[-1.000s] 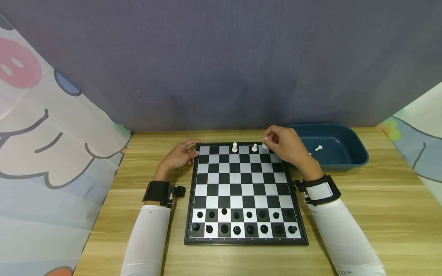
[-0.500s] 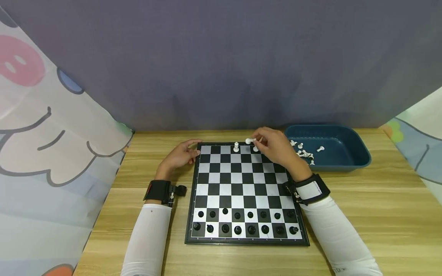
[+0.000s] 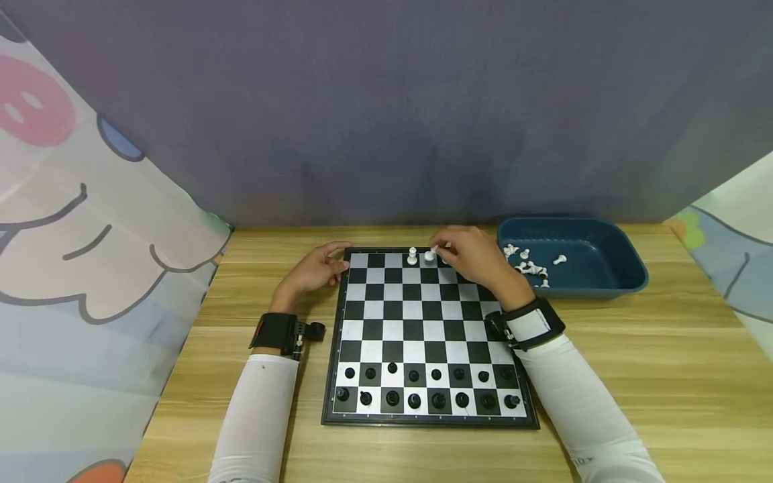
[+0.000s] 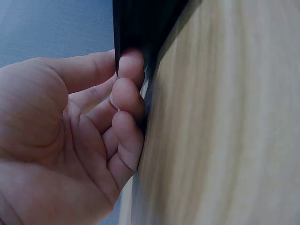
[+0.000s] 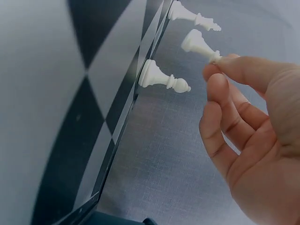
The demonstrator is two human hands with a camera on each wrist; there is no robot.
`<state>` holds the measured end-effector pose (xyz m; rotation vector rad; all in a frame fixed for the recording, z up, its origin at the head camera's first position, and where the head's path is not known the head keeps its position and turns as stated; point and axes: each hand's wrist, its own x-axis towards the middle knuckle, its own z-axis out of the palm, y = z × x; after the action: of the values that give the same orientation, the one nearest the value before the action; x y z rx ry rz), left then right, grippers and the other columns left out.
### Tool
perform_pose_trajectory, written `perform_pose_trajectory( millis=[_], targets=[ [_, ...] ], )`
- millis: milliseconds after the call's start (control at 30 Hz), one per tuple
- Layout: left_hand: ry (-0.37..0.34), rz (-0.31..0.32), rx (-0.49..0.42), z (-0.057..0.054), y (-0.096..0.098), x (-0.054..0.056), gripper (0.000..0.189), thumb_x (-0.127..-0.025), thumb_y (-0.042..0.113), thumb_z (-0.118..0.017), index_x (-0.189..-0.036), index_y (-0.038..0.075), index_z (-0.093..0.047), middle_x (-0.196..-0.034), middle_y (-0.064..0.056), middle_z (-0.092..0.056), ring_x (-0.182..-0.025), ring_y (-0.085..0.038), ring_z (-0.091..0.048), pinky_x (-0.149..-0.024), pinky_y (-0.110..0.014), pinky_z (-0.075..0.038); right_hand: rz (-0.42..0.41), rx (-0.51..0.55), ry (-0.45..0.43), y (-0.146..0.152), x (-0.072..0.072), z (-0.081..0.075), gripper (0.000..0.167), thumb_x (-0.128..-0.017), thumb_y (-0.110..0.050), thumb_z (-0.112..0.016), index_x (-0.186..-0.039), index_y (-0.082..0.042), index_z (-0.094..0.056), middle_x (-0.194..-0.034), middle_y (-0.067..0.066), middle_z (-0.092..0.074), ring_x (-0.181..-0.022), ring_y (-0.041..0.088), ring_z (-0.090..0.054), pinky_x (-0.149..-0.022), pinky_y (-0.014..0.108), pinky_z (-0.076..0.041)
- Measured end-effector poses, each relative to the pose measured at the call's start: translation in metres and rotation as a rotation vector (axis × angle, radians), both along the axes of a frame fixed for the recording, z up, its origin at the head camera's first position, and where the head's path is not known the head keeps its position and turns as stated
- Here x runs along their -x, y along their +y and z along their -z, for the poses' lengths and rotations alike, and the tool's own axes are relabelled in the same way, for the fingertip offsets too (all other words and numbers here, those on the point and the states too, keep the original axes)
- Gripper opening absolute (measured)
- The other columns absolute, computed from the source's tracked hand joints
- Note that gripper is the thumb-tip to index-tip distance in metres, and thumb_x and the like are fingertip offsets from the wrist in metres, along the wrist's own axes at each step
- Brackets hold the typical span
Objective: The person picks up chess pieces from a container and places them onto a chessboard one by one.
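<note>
My right hand point(image 3: 476, 256) pinches a white chess piece point(image 5: 199, 44) by its top between thumb and forefinger. Fingertips hide the piece's head; its base points at the board, a small gap from the surface in the right wrist view. On either side, on the far row, stand a white king point(image 5: 190, 16) and a white bishop point(image 5: 161, 77). At the far left corner of the chessboard point(image 3: 413, 310), my left hand point(image 3: 306, 276) grips the board's edge, thumb on one face and curled fingers against the side. Black pieces point(image 3: 392, 398) fill the two near rows.
A dark blue plastic tub point(image 3: 604, 287) sits right of the board, behind my right forearm, with several white chess pieces point(image 3: 530, 268) lying in it. Wooden table point(image 3: 634, 376) surrounds the board. A grey upright panel point(image 3: 386, 134) rises along the table's far edge.
My right hand has moved left along the far row with the white piece, from the bishop's right to the square between king and bishop, and lowered it. My left hand stays at the board's corner.
</note>
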<state>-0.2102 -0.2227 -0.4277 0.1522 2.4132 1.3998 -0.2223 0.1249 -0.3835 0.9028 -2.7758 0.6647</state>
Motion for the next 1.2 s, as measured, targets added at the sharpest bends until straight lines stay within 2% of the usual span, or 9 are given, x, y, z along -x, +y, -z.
perform_pose_trajectory(
  millis=[133,333,467,733,1200],
  targets=[
    [0.004,0.005,0.0,-0.0002,0.0011,-0.0007,0.051,-0.105,0.018,-0.06,-0.153,0.025,-0.046,-0.082,-0.005,-0.062,-0.071,-0.02,-0.058,-0.067,-0.028,-0.051,-0.022,-0.018,-0.025,-0.0027,0.0033,-0.0007,0.017,-0.099,-0.015,-0.068,-0.113,-0.015,-0.077,-0.107,0.003,-0.076,-0.086,0.02,-0.07,-0.07,0.039,-0.055],
    [0.017,0.018,0.006,0.0008,0.0045,0.0002,0.052,-0.104,0.019,-0.06,-0.154,0.024,-0.046,-0.08,-0.005,-0.062,-0.071,-0.02,-0.059,-0.066,-0.028,-0.051,-0.035,-0.06,-0.073,-0.0036,0.0054,-0.0013,0.017,-0.098,-0.013,-0.069,-0.113,-0.014,-0.077,-0.106,0.004,-0.076,-0.093,0.024,-0.071,-0.079,0.044,-0.056],
    [0.014,0.02,-0.001,0.0014,0.0048,0.0011,0.052,-0.104,0.019,-0.061,-0.154,0.025,-0.046,-0.081,-0.005,-0.063,-0.07,-0.02,-0.059,-0.065,-0.028,-0.05,-0.04,-0.087,-0.103,-0.0043,0.0044,-0.0019,0.021,-0.097,-0.012,-0.07,-0.117,-0.013,-0.075,-0.105,0.005,-0.076,-0.094,0.024,-0.07,-0.08,0.044,-0.056],
    [0.002,0.007,-0.003,-0.0014,0.0052,0.0008,0.052,-0.104,0.019,-0.061,-0.153,0.027,-0.047,-0.083,-0.006,-0.063,-0.069,-0.019,-0.058,-0.06,-0.025,-0.047,-0.042,-0.075,-0.103,-0.0054,0.0048,-0.0023,0.021,-0.097,-0.01,-0.07,-0.118,-0.011,-0.075,-0.106,0.006,-0.075,-0.096,0.025,-0.07,-0.082,0.045,-0.056],
    [-0.021,0.004,-0.028,-0.0002,0.0052,0.0017,0.054,-0.104,0.018,-0.062,-0.154,0.026,-0.045,-0.085,-0.008,-0.064,-0.07,-0.019,-0.057,-0.061,-0.025,-0.048,-0.012,-0.099,-0.12,-0.005,0.0039,-0.0036,0.018,-0.097,-0.012,-0.069,-0.114,-0.009,-0.074,-0.107,0.008,-0.075,-0.1,0.026,-0.07,-0.086,0.046,-0.056]
  ],
)
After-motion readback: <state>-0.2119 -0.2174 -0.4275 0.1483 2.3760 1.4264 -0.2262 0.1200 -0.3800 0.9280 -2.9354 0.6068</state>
